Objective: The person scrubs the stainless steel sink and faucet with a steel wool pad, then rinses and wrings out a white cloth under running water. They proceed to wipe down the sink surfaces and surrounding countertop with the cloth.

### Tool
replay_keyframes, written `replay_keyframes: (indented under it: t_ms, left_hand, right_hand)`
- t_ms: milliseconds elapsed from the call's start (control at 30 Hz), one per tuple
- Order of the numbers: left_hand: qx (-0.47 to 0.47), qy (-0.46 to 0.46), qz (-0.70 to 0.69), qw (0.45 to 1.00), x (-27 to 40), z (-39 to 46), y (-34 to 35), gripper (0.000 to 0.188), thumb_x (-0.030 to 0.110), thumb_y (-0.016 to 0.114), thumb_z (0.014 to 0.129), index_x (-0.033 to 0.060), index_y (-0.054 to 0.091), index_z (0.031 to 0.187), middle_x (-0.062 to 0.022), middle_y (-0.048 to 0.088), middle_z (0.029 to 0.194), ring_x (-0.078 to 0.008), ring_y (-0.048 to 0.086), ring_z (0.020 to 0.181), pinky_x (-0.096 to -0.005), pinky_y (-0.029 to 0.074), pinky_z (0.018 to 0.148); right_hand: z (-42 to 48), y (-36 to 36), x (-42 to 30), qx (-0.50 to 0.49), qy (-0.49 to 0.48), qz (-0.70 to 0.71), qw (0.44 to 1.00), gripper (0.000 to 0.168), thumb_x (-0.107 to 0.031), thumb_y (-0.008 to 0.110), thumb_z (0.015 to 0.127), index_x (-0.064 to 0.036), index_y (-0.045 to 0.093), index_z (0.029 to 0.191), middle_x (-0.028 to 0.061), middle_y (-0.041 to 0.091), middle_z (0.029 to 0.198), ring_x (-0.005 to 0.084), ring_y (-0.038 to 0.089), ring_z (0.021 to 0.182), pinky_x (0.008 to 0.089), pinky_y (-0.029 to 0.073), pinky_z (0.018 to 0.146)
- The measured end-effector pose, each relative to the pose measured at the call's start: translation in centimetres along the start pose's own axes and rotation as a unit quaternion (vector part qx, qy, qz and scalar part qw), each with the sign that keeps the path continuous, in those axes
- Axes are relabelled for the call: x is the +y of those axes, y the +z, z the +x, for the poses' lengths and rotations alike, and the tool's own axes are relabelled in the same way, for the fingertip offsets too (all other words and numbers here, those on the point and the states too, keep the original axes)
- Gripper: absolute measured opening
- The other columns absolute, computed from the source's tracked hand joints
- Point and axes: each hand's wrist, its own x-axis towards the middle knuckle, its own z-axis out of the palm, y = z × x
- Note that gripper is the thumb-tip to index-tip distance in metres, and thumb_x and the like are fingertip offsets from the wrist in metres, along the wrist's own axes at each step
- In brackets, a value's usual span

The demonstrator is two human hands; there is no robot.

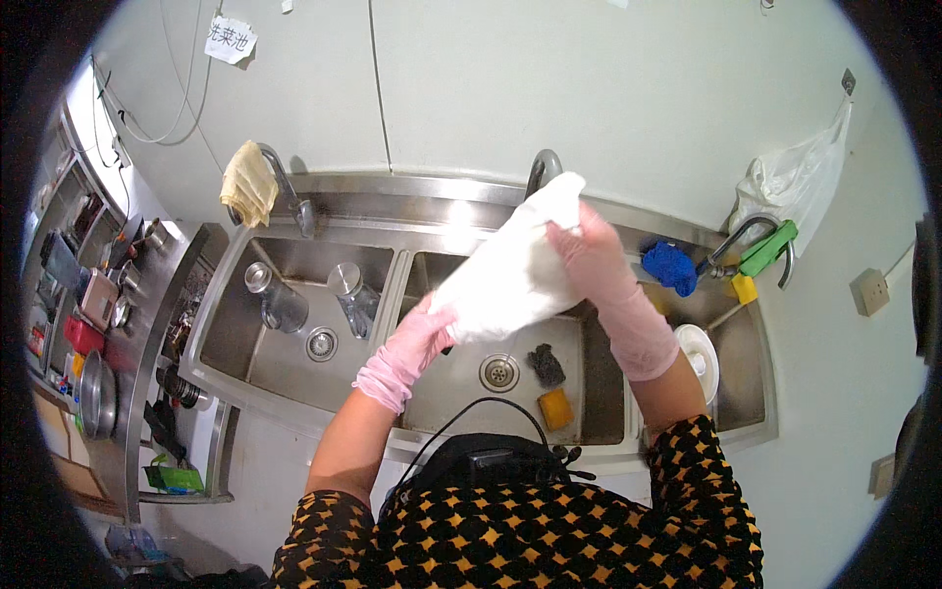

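A white cloth (pixel 508 276) is stretched between my two pink-gloved hands, above the middle basin (pixel 449 405) of a steel sink. My left hand (pixel 416 335) grips its lower left end. Higher up on the right, my right hand (pixel 589 250) is closed on the other end, slightly blurred. Below the cloth, a dark scouring pad (pixel 545 365) and a yellow sponge (pixel 556 408) lie on the basin floor beside the drain (pixel 499 372). The cloth covers part of the middle faucet (pixel 544 168) and the basin's back.
Two glass bottles (pixel 283 302) are in the left basin. A beige cloth (pixel 250 184) hangs over the left faucet (pixel 283 173). Blue cloth (pixel 670 267), green cloth (pixel 767 249) and a white lid-like object (pixel 699 361) are at the right basin. A steel counter (pixel 151 324) stands left.
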Motion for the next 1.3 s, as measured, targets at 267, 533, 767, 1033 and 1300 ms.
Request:
replay_keyframes:
  t_ms: [267,533,767,1033,1300]
  left_hand:
    - [0.147,0.182,0.056,0.971,9.8,9.6,7.8,0.034,0.019,0.054,0.087,-0.0017,0.049,0.113,-0.0122,0.058,0.106,-0.0193,0.058,0.094,-0.0309,0.047,0.082]
    - [0.161,0.13,0.097,0.974,8.1,18.3,6.6,0.031,0.016,0.058,0.083,-0.0034,0.053,0.107,-0.012,0.062,0.093,-0.0195,0.061,0.081,-0.0307,0.05,0.073]
    - [0.224,0.07,0.027,0.972,-1.5,23.0,6.7,0.036,0.028,0.053,0.088,-0.0009,0.051,0.111,-0.0119,0.061,0.098,-0.0218,0.06,0.08,-0.0326,0.047,0.072]
    - [0.293,-0.02,0.126,0.948,-3.2,16.3,-4.0,0.035,0.037,0.057,0.078,0.0034,0.053,0.085,-0.0038,0.05,0.069,-0.0136,0.042,0.051,-0.0294,0.034,0.045]
    - [0.314,-0.238,0.096,0.914,-12.7,6.5,-9.2,0.023,0.036,0.052,0.084,0.014,0.056,0.087,0.0018,0.055,0.078,-0.0132,0.05,0.066,-0.0286,0.041,0.06]
  right_hand:
    - [8.4,-4.6,2.7,0.148,0.169,0.22,0.949,0.04,-0.027,0.048,0.093,-0.001,0.043,0.122,0.0108,0.059,0.104,0.0174,0.057,0.092,0.0289,0.048,0.079]
    - [11.0,-3.7,16.9,0.175,0.286,0.112,0.935,0.038,-0.026,0.048,0.092,0.006,0.052,0.111,0.0144,0.061,0.1,0.0218,0.059,0.09,0.0307,0.05,0.074]
    - [9.2,3.1,30.9,0.128,0.361,0.326,0.864,0.054,-0.039,0.055,0.087,0.01,0.052,0.111,0.0182,0.062,0.102,0.0249,0.059,0.092,0.0334,0.046,0.078]
    - [2.5,5.7,17.5,0.113,0.468,0.406,0.777,0.034,-0.043,0.047,0.089,-0.011,0.056,0.092,0.0023,0.053,0.072,0.0111,0.05,0.054,0.029,0.043,0.053]
    - [-6.8,10.1,20.6,0.015,0.479,0.474,0.738,0.024,-0.028,0.05,0.088,-0.008,0.054,0.1,0.0024,0.057,0.088,0.0144,0.055,0.082,0.033,0.046,0.071]
